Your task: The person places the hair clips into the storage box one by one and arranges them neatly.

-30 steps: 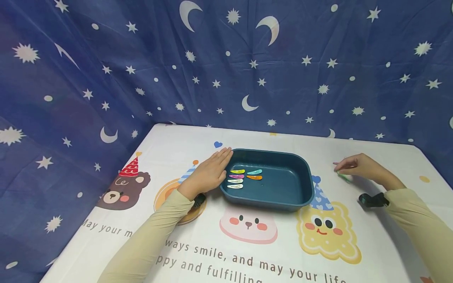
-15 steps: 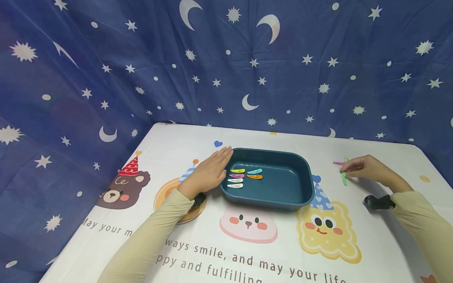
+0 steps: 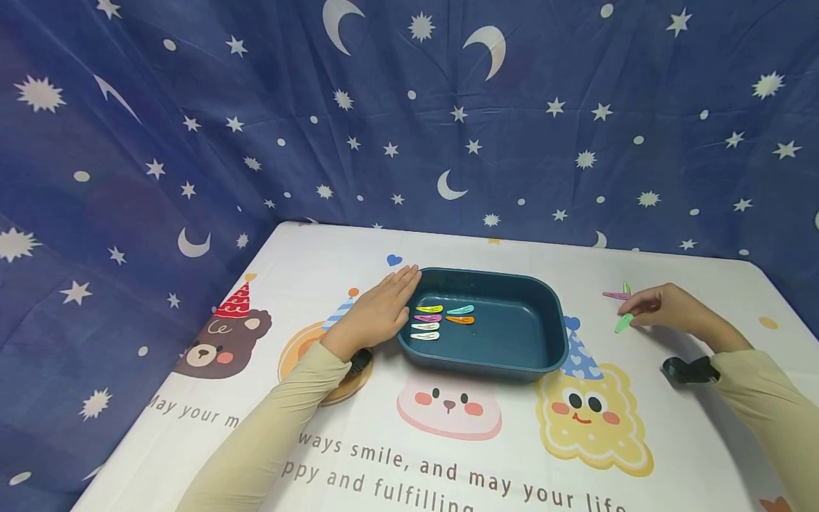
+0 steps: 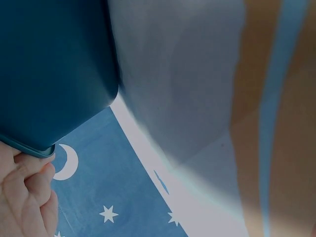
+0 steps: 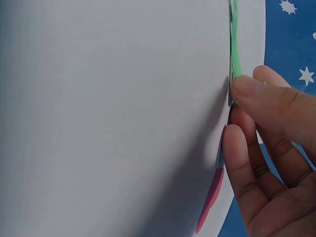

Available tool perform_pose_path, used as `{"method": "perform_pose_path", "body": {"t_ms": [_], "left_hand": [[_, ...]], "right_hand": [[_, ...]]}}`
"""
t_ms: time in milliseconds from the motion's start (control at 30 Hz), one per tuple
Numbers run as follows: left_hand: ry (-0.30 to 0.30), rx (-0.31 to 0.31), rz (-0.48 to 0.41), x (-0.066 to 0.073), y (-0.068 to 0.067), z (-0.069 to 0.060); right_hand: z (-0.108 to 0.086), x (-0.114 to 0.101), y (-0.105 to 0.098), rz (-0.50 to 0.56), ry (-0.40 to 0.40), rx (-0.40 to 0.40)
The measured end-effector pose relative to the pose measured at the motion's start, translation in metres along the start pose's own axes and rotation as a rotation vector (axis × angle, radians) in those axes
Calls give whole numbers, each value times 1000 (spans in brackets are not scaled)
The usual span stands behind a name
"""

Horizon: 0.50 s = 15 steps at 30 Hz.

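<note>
Out on the right, the right hand [image 3: 668, 309] has a green clip [image 3: 623, 323] pinched between thumb and finger, the clip's broad end angled down toward the person, just above or on the bench [image 3: 550, 257]; the head view doesn't settle which. The right wrist view shows the grip close up: thumb tip and finger narrow on one end of the clip, the other fingers loosely bent behind. Right beside them lies a loose pink clip [image 3: 616, 295], and what looks like the tip of another green clip [image 3: 627, 288] pokes out there, mostly hidden by the hand.

Over to the left hand [image 3: 377, 313]: fingers fairly straight and close together, nothing pinched, resting against the left end of a dark blue bin [image 3: 484, 370] at the rim. And inside, six clips in two columns, all toward the left end! Down the outer column: yellow clip [image 3: 429, 308], pink clip [image 3: 427, 318], then two white clips [image 3: 425, 326]. Next to them, a light blue clip [image 3: 460, 310] with an orange clip [image 3: 460, 320] just below it.
</note>
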State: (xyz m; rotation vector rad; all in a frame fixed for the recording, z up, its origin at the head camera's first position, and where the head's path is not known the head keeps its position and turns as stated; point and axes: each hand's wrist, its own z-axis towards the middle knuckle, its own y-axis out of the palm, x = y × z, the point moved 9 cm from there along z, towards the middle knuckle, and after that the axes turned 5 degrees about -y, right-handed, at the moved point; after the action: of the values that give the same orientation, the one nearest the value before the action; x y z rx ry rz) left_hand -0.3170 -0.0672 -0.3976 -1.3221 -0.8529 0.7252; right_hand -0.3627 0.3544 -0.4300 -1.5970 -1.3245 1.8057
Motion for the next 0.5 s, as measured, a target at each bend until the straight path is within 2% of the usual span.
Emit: {"method": "perform_pose_path", "body": {"t_ms": [300,500], "left_hand": [[0,0,-4,-1,1,0],[4,14,-6,-1,1,1]], "right_hand": [[-4,-3,-1,-26,-34,42],[-5,-4,-1,-57,-48,42]]}}
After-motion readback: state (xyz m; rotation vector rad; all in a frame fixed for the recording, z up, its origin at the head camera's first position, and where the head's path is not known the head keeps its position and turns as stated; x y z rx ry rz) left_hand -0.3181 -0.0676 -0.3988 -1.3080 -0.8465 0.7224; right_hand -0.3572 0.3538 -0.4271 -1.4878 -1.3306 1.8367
